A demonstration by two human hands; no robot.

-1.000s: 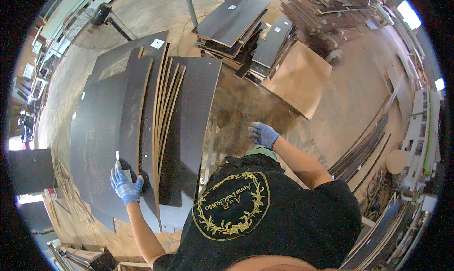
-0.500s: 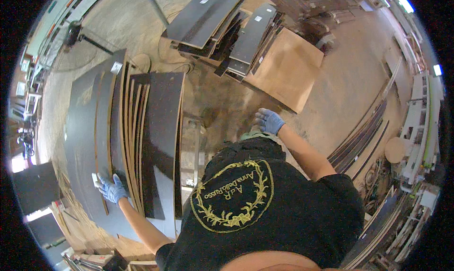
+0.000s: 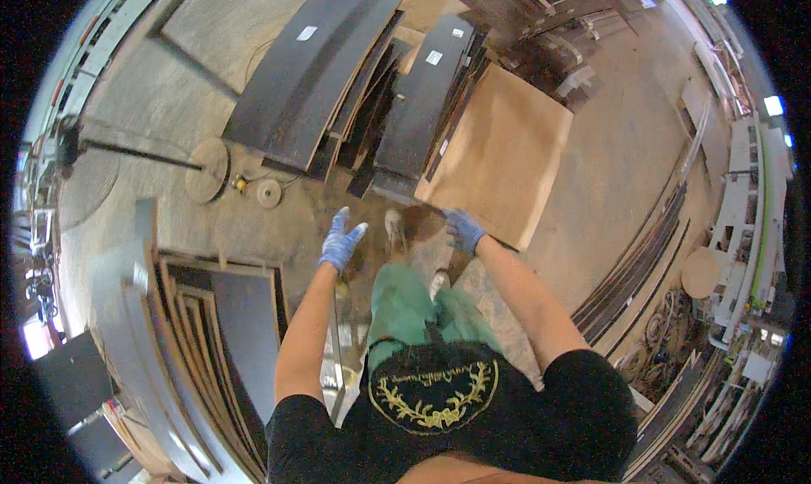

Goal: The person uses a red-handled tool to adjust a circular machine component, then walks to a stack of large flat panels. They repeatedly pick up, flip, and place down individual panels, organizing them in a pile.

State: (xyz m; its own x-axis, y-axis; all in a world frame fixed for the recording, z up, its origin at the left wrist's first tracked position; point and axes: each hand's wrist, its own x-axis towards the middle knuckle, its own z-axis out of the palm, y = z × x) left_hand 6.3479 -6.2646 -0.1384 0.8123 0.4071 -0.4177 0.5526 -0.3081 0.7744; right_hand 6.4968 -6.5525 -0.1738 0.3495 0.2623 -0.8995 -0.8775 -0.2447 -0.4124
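My left hand [image 3: 342, 241], in a blue glove, reaches forward in front of my legs. It is open, thumb and fingers apart, with nothing in it. My right hand [image 3: 463, 230], also gloved in blue, hovers by the near edge of a tan wooden panel [image 3: 507, 150]; its fingers are stretched out, and I cannot tell whether they touch the edge. Beyond my hands, dark-faced boards with white labels lie in stacks: a narrower board [image 3: 429, 91] beside the tan panel and a wide board [image 3: 308, 74] farther left.
At my left, several dark panels [image 3: 241, 315] lean or stand together, pale edges showing. Round wooden discs [image 3: 209, 170] lie on the floor [image 3: 127, 138] at the far left. Long dark strips [image 3: 634, 256] run along the right, near machinery [image 3: 739, 222]. Scrap lumber is heaped at the back.
My left hand has left the panels at my left and swung forward to the right. My view has shifted toward the labelled stacks, and my right hand is now closer to the tan panel's near edge.
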